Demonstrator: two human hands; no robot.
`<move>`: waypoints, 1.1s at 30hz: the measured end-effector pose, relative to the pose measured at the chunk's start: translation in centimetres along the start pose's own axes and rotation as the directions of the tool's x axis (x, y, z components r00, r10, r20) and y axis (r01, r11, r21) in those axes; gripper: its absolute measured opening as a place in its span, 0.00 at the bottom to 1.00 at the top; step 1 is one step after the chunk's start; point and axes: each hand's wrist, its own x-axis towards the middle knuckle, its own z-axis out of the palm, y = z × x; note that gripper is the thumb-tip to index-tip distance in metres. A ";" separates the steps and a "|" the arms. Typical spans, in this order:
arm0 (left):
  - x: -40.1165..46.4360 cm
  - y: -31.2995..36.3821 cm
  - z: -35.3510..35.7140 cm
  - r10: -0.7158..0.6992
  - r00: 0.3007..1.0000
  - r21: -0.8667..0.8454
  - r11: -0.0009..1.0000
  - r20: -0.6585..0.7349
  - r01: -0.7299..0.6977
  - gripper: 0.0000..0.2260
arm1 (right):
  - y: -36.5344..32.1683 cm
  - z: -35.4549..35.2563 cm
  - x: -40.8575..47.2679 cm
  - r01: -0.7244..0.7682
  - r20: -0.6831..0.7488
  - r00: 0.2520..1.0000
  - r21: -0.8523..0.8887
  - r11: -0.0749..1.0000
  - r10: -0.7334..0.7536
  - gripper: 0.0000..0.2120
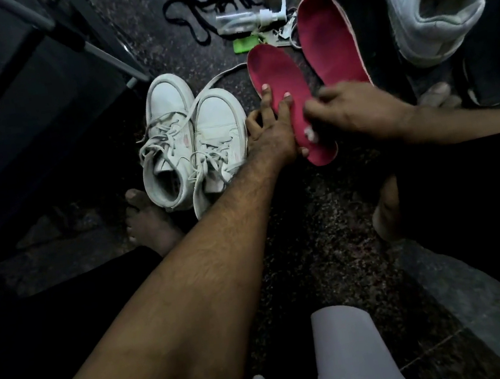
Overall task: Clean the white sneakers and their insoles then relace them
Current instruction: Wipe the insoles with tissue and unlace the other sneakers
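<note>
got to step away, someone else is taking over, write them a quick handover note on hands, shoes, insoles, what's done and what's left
Left hand: fingers spread on the near pink insole, thumb under its edge.
Right hand: pinches the same insole's right edge.
Second pink insole lies on the floor just beyond.
White sneaker pair stands to the left, side by side, laces still threaded and loose.
Spray bottle lies further off.
Done: both insoles are out.
Left, as far as I can tell: clean insoles and shoes, refit, relace.

three white sneakers (169,143), two red insoles (286,98), one spray bottle (244,19)
</note>
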 end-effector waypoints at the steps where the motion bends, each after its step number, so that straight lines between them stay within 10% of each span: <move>1: 0.0 -0.2 -0.3 0.002 1.000 -0.009 1.000 0.016 -0.001 0.48 | 0.6 -0.1 0.3 -0.081 -0.035 0.996 0.026 0.996 0.082 0.18; 6: -0.4 0.6 -0.3 -0.049 0.999 -0.021 0.999 0.021 0.050 0.39 | -1.2 1.9 0.1 0.330 0.144 0.934 0.009 0.944 -0.328 0.13; 10: -0.2 -0.1 -0.6 -0.008 1.000 -0.017 1.000 0.030 0.008 0.49 | 0.8 0.9 0.6 -0.108 0.012 0.994 0.100 0.989 0.107 0.14; 14: -0.5 0.4 -0.2 -0.028 0.999 0.022 0.999 0.026 0.027 0.49 | -0.6 1.4 -0.2 0.228 0.179 0.956 0.047 0.972 -0.233 0.11; 17: -0.2 0.1 -0.3 -0.004 0.999 -0.021 1.000 0.037 0.005 0.49 | 0.9 0.8 -0.1 0.017 0.047 0.999 0.061 0.998 -0.020 0.17; 21: -0.3 0.3 -0.1 -0.015 1.000 0.021 1.000 0.017 0.015 0.47 | -0.7 1.5 -0.3 0.242 0.175 0.953 0.051 0.969 -0.247 0.09; 24: -0.2 0.1 -0.3 0.002 0.999 -0.011 1.000 0.046 -0.002 0.49 | 0.9 0.8 -0.3 0.024 0.122 0.992 0.073 0.997 -0.033 0.13; 28: -0.2 0.0 -0.2 0.000 1.000 0.004 1.000 0.021 0.000 0.49 | 0.6 1.0 -0.1 0.211 0.244 0.943 0.087 0.974 -0.226 0.08; 33: -0.3 -0.2 -0.4 0.018 0.999 -0.039 0.999 0.036 -0.016 0.48 | 1.7 0.4 0.7 0.025 0.147 0.988 0.114 0.993 -0.042 0.14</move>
